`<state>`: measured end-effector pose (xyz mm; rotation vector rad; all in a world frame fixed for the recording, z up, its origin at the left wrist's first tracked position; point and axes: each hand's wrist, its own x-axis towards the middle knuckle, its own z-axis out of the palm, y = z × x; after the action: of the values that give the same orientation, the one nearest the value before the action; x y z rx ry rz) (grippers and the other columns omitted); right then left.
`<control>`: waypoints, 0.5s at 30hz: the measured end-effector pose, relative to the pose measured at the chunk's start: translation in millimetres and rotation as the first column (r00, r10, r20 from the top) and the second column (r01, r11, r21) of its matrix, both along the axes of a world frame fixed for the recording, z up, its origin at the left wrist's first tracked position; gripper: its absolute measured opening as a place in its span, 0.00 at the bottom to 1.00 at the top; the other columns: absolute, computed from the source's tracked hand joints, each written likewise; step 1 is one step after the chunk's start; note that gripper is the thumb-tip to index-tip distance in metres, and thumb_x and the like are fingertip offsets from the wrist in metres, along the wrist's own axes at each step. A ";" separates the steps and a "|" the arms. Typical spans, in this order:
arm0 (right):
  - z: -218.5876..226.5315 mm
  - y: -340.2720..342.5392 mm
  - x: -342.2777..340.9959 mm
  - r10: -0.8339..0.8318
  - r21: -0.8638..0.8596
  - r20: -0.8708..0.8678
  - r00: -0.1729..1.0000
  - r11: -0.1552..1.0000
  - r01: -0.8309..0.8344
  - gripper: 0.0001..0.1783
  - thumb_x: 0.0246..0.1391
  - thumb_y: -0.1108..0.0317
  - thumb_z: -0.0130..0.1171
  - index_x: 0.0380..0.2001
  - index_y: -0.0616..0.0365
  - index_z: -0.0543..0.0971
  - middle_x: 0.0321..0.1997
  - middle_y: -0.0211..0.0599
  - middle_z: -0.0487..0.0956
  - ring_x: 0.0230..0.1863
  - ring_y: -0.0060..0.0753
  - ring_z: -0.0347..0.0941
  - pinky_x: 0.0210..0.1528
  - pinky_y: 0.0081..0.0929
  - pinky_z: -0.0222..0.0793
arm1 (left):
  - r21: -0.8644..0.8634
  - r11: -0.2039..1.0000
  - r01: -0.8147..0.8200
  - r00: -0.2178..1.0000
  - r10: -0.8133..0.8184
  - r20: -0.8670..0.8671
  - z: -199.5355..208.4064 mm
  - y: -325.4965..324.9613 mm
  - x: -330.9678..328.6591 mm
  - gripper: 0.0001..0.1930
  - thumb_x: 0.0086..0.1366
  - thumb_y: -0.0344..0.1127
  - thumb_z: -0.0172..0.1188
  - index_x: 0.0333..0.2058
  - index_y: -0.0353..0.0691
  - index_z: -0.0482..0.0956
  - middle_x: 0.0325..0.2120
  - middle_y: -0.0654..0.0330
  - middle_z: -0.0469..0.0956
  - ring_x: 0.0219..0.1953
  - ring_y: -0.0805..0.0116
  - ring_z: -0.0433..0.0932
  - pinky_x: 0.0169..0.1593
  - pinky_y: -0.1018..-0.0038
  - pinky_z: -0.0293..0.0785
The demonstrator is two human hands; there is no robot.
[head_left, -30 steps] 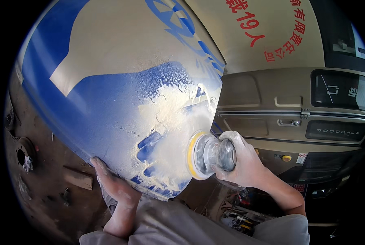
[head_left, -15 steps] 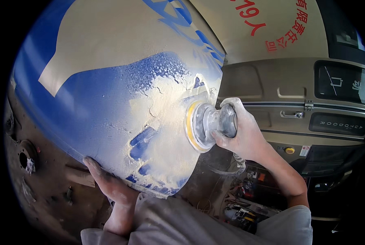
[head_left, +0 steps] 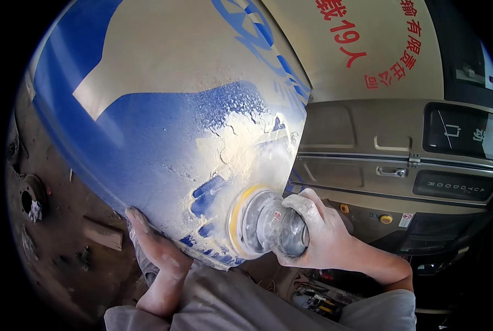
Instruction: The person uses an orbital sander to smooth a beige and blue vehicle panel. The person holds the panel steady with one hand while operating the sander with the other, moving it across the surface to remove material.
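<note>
A blue and beige vehicle panel [head_left: 130,132] slants across the middle, with cream filler [head_left: 238,146] and dust spread over its right part. My right hand [head_left: 326,231] is wrapped round the grey, dusty body of a round sander [head_left: 268,220]. The sander's yellow-edged pad lies against the filler near the panel's lower right corner, beside some bare blue patches. At the lower left, my left hand [head_left: 158,245] grips the panel's near edge, its thumb at the rim. Its other fingers are hidden. Both hands are whitened with dust.
Beyond the panel's right edge stands a beige vehicle door [head_left: 340,135] with a metal handle [head_left: 391,171]. A yellow button [head_left: 386,219] sits below it. On the floor at left lie a round metal hub [head_left: 30,194] and a wooden block [head_left: 103,233]. Tools [head_left: 321,303] lie low at right.
My right hand has brought the sander down along the filler to the panel's lower right corner. My left hand stays on the edge. The whole view has shifted slightly.
</note>
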<state>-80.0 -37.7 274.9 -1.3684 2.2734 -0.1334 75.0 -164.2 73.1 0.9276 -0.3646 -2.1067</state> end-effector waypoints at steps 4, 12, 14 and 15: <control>-10.1 -24.9 -43.8 -0.222 0.041 -0.055 0.974 0.974 0.224 0.42 0.39 0.60 0.78 0.55 0.62 0.67 0.48 0.50 0.73 0.44 0.56 0.79 0.47 0.43 0.77 | 0.103 0.995 0.003 0.991 0.011 -0.135 0.7 -3.8 3.3 0.28 0.82 0.50 0.38 0.68 0.33 0.60 0.64 0.57 0.68 0.63 0.66 0.68 0.69 0.66 0.61; -0.1 -25.8 -10.6 -0.006 -0.008 -0.084 0.996 1.000 0.005 0.41 0.39 0.63 0.78 0.55 0.59 0.68 0.46 0.50 0.76 0.45 0.50 0.79 0.47 0.39 0.76 | 0.121 0.992 0.034 0.961 0.001 -0.276 15.7 -8.1 3.0 0.30 0.81 0.51 0.40 0.69 0.34 0.59 0.66 0.57 0.66 0.65 0.65 0.67 0.71 0.68 0.58; -4.7 -30.9 -46.9 -0.307 0.062 -0.016 0.952 0.950 0.307 0.42 0.40 0.62 0.77 0.56 0.65 0.66 0.51 0.58 0.75 0.49 0.62 0.77 0.51 0.45 0.75 | 0.126 0.992 0.007 0.984 0.015 -0.175 6.4 -2.7 4.3 0.30 0.81 0.51 0.40 0.69 0.34 0.59 0.66 0.56 0.66 0.65 0.65 0.66 0.71 0.68 0.57; -6.7 -22.2 -49.5 -0.273 0.047 -0.101 0.957 0.959 0.279 0.40 0.41 0.63 0.77 0.55 0.62 0.67 0.47 0.54 0.77 0.45 0.55 0.78 0.49 0.42 0.75 | 0.131 0.991 -0.014 0.992 0.031 -0.125 0.0 -0.4 4.2 0.29 0.81 0.50 0.40 0.69 0.33 0.59 0.66 0.56 0.66 0.66 0.65 0.66 0.72 0.68 0.57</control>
<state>-129.5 -59.9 268.2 -1.0398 2.5175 -0.0923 79.2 -164.6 73.1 0.8616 -0.1528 -2.1762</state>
